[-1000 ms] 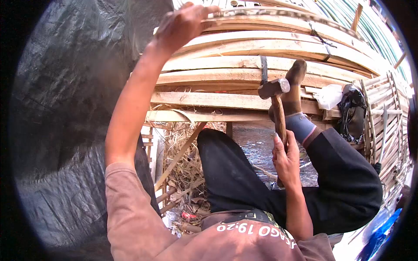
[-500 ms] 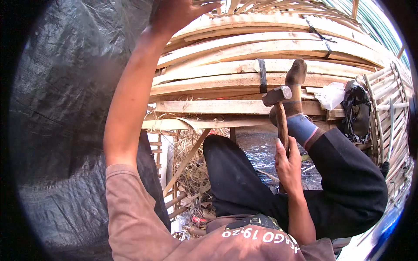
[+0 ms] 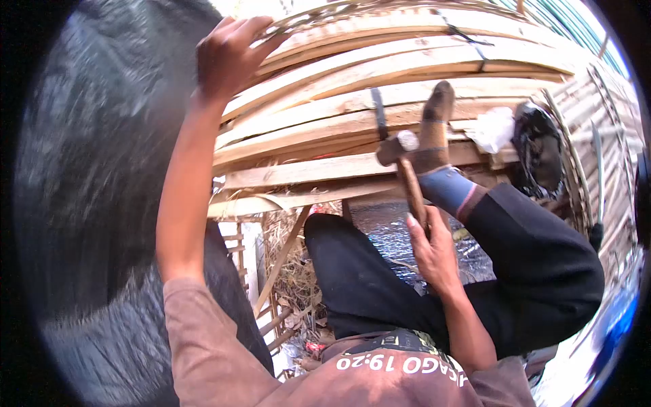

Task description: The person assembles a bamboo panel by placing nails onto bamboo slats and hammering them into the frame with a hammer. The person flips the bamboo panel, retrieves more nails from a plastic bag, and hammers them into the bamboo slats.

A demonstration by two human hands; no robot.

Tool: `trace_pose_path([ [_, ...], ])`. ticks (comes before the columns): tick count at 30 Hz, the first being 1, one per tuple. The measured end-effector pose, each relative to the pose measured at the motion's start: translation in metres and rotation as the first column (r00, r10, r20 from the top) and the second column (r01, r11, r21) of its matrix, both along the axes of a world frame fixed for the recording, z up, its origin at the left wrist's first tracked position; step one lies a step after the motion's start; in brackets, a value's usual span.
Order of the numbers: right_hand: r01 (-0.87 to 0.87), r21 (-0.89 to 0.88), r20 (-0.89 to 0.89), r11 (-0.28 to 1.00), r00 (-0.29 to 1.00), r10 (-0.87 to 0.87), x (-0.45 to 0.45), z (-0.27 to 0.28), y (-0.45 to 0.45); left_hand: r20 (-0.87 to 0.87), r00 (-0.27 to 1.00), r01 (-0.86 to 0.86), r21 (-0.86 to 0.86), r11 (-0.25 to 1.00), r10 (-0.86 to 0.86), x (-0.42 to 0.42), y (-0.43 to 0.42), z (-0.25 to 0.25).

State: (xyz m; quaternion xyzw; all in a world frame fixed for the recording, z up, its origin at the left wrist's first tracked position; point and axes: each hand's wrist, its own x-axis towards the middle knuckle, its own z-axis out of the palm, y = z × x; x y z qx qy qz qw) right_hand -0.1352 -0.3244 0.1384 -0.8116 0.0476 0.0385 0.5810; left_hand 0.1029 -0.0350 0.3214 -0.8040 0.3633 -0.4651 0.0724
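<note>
My right hand [image 3: 436, 254] is wrapped round the wooden handle of a hammer [image 3: 409, 178], held upright over my lap with its metal head at the top. The hammer head is in front of the timber and beside my socked foot [image 3: 434, 129]. At the upper left, my left hand [image 3: 234, 57] reaches out with its thumb and fingers closed round the near-left end of a slatted bamboo panel [image 3: 325, 17]. Beyond the hand, much of that panel is cut off by the top of the view. Long pale wooden strips [image 3: 325, 122] lie stacked below the panel.
Black plastic sheeting [image 3: 88, 203] covers the left side. At right are a black plastic bag [image 3: 539, 149], a white plastic bag [image 3: 491, 129] and a bamboo slat rack [image 3: 603, 136]. Black straps [image 3: 378, 112] bind the strips. Dry straw [image 3: 295, 264] lies below.
My left hand has moved lower in the view and shows more fully, with the panel's edge now beside it. The hammer and my right hand appear slightly further left as the view shifts.
</note>
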Motion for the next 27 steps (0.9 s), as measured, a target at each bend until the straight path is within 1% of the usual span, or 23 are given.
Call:
trace_pose_path([
  [1,-0.005,0.027,-0.001,1.000,1.000,0.005,0.001,0.000,-0.001,0.003,1.000,-0.022,0.001,1.000,0.022,0.001,0.009,-0.012],
  [2,0.001,0.056,-0.021,0.998,1.000,0.000,0.000,-0.003,-0.001,-0.032,0.999,0.033,-0.040,0.999,-0.035,0.002,0.014,-0.024],
  [3,0.003,0.082,-0.036,0.997,0.999,0.000,0.001,-0.008,-0.002,-0.017,0.999,0.038,0.029,0.999,-0.038,0.001,0.019,-0.036],
  [5,-0.003,0.083,-0.053,0.997,0.999,0.007,0.001,-0.010,-0.002,-0.131,0.985,-0.116,-0.026,0.993,0.111,-0.005,0.037,-0.076],
  [6,-0.027,0.078,-0.051,0.997,0.998,0.031,0.002,-0.010,-0.003,-0.111,0.983,-0.148,-0.004,0.989,0.146,-0.008,0.042,-0.089],
  [7,-0.035,0.107,-0.032,0.994,0.999,0.039,0.001,-0.012,-0.002,-0.154,0.979,-0.139,-0.030,0.990,0.132,-0.009,0.046,-0.102],
  [9,-0.048,0.105,-0.069,0.993,0.996,0.056,0.001,-0.010,-0.002,-0.122,0.984,-0.136,-0.025,0.990,0.132,-0.010,0.050,-0.113],
  [11,-0.047,0.101,-0.066,0.994,0.996,0.054,-0.001,-0.015,0.001,-0.124,0.987,-0.112,-0.048,0.993,0.105,-0.008,0.052,-0.109],
  [13,-0.057,0.099,-0.050,0.993,0.997,0.063,-0.002,-0.016,0.001,-0.114,0.990,-0.097,-0.069,0.993,0.089,-0.003,0.051,-0.096],
  [15,-0.061,0.069,-0.036,0.996,0.997,0.064,-0.001,-0.013,0.001,-0.169,0.980,-0.114,-0.026,0.993,0.109,0.006,0.051,-0.069],
  [16,-0.065,0.079,-0.055,0.995,0.996,0.069,-0.001,-0.008,0.001,-0.164,0.984,-0.068,-0.011,0.998,0.065,0.011,0.048,-0.051],
  [17,-0.076,0.083,-0.050,0.994,0.996,0.080,0.000,-0.007,0.001,-0.156,0.985,-0.079,0.003,0.997,0.078,0.016,0.047,-0.038],
  [19,-0.053,0.082,-0.051,0.995,0.997,0.058,0.000,-0.007,0.000,-0.126,0.992,-0.038,-0.034,0.999,0.033,0.006,0.028,-0.010],
  [22,-0.042,0.111,-0.071,0.993,0.996,0.050,0.000,-0.004,-0.001,-0.121,0.990,-0.070,-0.006,0.998,0.068,-0.014,0.021,0.000],
  [23,-0.026,0.124,-0.068,0.992,0.997,0.034,0.000,-0.004,-0.001,-0.123,0.990,-0.068,-0.001,0.998,0.068,-0.018,0.027,-0.010],
  [25,-0.013,0.136,-0.054,0.991,0.998,0.021,0.000,-0.006,-0.001,-0.075,0.997,-0.004,0.005,1.000,0.005,-0.023,0.051,-0.054],
  [27,0.000,0.144,-0.034,0.990,0.999,0.005,0.000,-0.009,0.000,-0.178,0.982,-0.063,-0.002,0.998,0.061,-0.043,0.056,-0.103],
])
